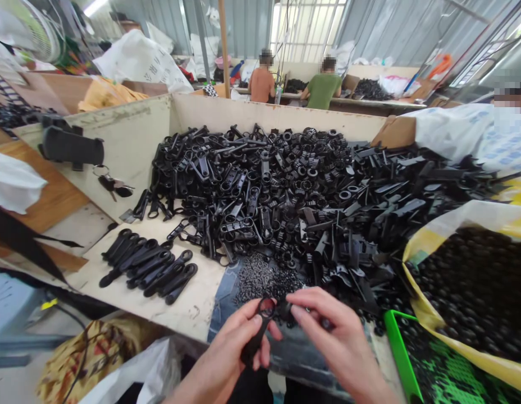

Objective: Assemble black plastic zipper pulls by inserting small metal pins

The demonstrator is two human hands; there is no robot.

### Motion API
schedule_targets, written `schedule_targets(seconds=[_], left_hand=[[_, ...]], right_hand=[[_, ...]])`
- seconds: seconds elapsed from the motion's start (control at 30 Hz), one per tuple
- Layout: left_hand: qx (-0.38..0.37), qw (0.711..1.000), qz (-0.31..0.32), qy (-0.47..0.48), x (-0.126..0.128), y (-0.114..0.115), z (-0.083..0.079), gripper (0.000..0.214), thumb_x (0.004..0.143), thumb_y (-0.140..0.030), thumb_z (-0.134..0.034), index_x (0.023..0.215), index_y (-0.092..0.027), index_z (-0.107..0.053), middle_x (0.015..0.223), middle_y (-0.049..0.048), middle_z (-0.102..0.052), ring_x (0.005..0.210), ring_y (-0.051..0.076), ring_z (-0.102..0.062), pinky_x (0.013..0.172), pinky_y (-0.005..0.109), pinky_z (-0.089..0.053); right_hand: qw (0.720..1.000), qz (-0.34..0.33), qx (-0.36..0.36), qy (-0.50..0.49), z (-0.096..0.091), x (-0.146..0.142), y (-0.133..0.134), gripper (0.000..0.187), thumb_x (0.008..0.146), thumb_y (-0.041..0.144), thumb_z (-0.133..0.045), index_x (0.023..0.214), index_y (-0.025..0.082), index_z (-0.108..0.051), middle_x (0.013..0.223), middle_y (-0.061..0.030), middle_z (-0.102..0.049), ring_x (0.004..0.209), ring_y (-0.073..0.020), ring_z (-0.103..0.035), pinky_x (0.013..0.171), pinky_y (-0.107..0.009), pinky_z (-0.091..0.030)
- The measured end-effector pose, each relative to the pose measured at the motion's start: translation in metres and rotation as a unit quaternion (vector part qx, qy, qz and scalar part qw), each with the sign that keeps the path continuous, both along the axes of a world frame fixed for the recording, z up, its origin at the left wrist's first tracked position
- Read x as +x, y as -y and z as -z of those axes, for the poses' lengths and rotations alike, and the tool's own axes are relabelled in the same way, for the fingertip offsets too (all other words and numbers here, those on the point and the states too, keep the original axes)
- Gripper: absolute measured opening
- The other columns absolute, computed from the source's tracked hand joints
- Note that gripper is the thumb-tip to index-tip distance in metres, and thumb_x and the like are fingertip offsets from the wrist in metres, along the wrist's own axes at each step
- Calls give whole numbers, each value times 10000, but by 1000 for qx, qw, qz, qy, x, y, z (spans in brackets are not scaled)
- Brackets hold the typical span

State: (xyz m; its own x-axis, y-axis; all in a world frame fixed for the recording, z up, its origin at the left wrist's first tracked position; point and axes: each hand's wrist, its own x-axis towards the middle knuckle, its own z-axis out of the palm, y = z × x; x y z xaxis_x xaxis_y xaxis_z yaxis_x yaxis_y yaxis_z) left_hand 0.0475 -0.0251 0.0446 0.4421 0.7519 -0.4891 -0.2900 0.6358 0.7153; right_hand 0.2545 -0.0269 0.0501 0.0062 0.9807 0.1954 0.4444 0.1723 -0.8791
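Note:
My left hand (231,353) is closed round a long black plastic piece (256,336) with a ring at its top end. My right hand (332,336) pinches a small black part (286,311) against that ring. Both hands hover at the near edge of the work table (197,306). Just beyond them lies a small heap of tiny dark screws or pins (264,278). A big pile of black plastic parts (286,191) fills the table behind.
A row of several assembled black pieces (149,266) lies at the left. A yellow-rimmed bag of small black round parts (475,286) sits at the right, with a green crate (401,353) below it. Keys (113,184) hang on the box wall. Two people sit far back.

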Motion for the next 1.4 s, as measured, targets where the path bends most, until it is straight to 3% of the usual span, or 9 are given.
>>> schedule_targets(seconds=[0.1,0.23,0.53,0.8,0.97,1.1,1.17,1.27,1.4], left_hand=[[29,999,16,-23,5,7,0,497,885,-520,-699,1243,-175,-683,871,42,-664,608,98,-496,561,222,-327],[43,997,39,-42,6,13,-1,599,863,-618,-680,1255,-166,-687,657,-15,-568,615,120,-470,608,232,-348],[58,995,49,-58,7,16,-8,485,886,-558,-650,1192,-187,-712,874,32,-648,599,99,-497,578,233,-344],[93,992,44,-77,15,20,16,654,919,-637,-578,1347,-143,-592,630,-27,-539,584,124,-470,564,234,-354],[164,976,-3,-146,27,28,27,675,880,-703,-603,1316,-188,-587,817,10,-604,520,79,-432,511,227,-372],[183,967,-9,-179,30,30,29,586,917,-685,-556,1231,-195,-633,825,26,-632,507,93,-461,482,227,-400],[199,958,-12,-204,30,31,32,551,931,-660,-550,1217,-199,-647,851,54,-677,576,139,-551,524,240,-460],[242,936,-38,-253,31,35,39,518,959,-627,-510,1208,-201,-668,966,107,-749,838,237,-678,753,303,-557],[255,905,-90,-328,36,48,51,483,976,-578,-489,1239,-222,-684,1177,124,-757,1071,279,-688,965,351,-531]], right_hand=[[994,-25,-4,-102,2,-17,14,153,956,308,-679,979,296,-830,919,-47,-729,753,-189,-686,643,-253,-536],[989,-17,-18,-147,11,-23,17,127,944,321,-717,987,320,-837,828,-29,-714,688,-172,-670,622,-242,-534],[992,-23,-11,-123,11,-21,18,143,943,377,-721,987,315,-842,792,-36,-712,694,-188,-664,624,-255,-534],[979,83,-55,-179,34,-38,36,199,917,443,-736,1004,299,-841,804,-38,-685,702,-189,-646,631,-260,-555],[972,162,-38,-165,48,-52,46,228,908,469,-743,996,286,-845,807,-39,-687,719,-193,-622,617,-260,-505],[969,183,-3,-168,49,-60,49,214,901,451,-761,993,279,-848,805,-45,-701,700,-192,-631,578,-260,-490],[967,188,28,-167,49,-63,49,169,904,402,-769,991,280,-846,808,-42,-709,698,-187,-645,565,-253,-486],[962,202,77,-166,51,-66,50,125,902,338,-776,986,276,-844,813,-33,-715,679,-168,-653,551,-234,-480],[959,208,104,-160,53,-70,52,133,911,298,-762,1015,277,-842,787,-17,-699,617,-136,-625,517,-212,-460]])
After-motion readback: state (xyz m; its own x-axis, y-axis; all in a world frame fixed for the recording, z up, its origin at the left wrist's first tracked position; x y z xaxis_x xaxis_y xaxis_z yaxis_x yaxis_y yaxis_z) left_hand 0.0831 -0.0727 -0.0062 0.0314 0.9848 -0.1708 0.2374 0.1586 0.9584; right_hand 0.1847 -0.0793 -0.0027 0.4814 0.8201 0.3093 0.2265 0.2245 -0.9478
